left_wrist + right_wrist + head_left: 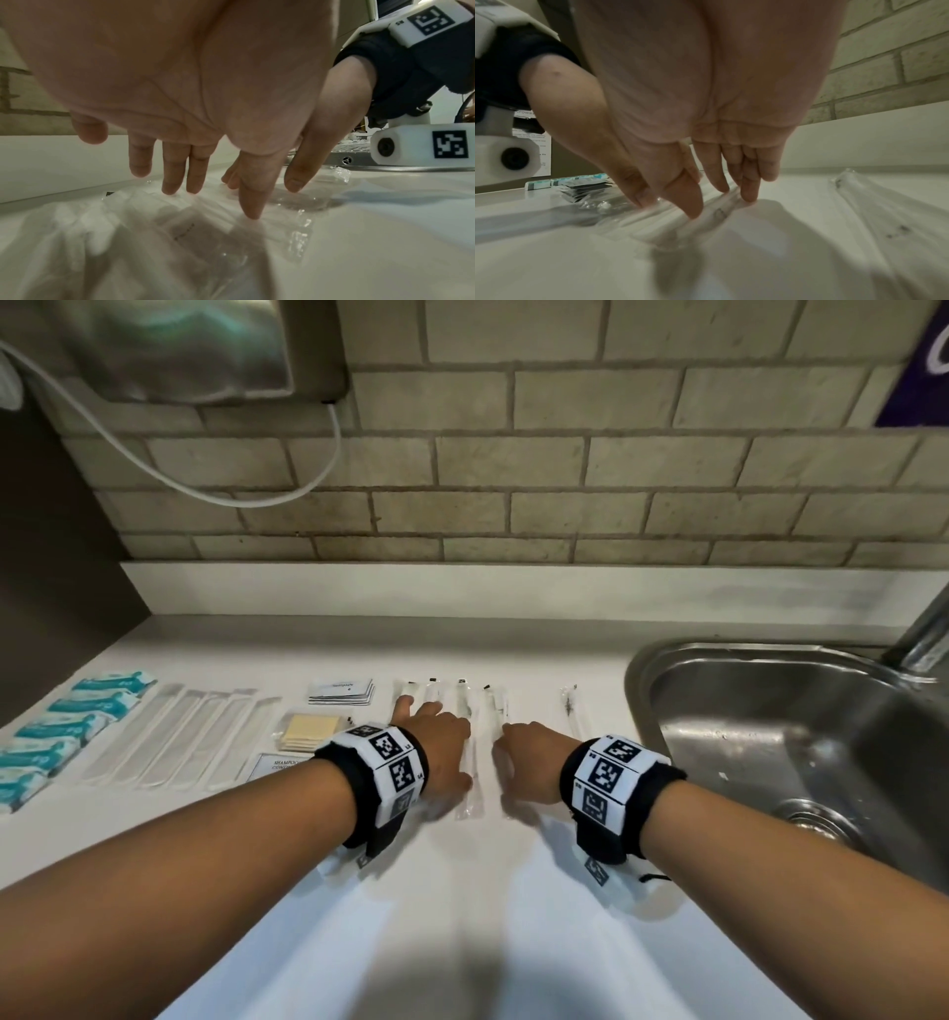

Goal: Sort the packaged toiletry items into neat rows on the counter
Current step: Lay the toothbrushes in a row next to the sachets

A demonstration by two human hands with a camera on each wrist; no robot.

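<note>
Several long clear-wrapped packets (468,711) lie side by side in the middle of the white counter (462,891). My left hand (436,742) rests flat on the left ones, fingers straight, fingertips (170,187) touching the plastic (180,223). My right hand (524,757) lies just to the right, its straight fingertips (693,211) pressing on a clear packet (718,213). One more clear packet (574,711) lies apart toward the sink, also seen in the right wrist view as a packet (875,207). Neither hand grips anything.
Teal-and-white packets (67,731) form a row at far left, then long white packets (179,737), a yellow packet (308,729), a card stack (341,693) and a shampoo sachet (277,765). A steel sink (770,737) sits at right. Brick wall behind.
</note>
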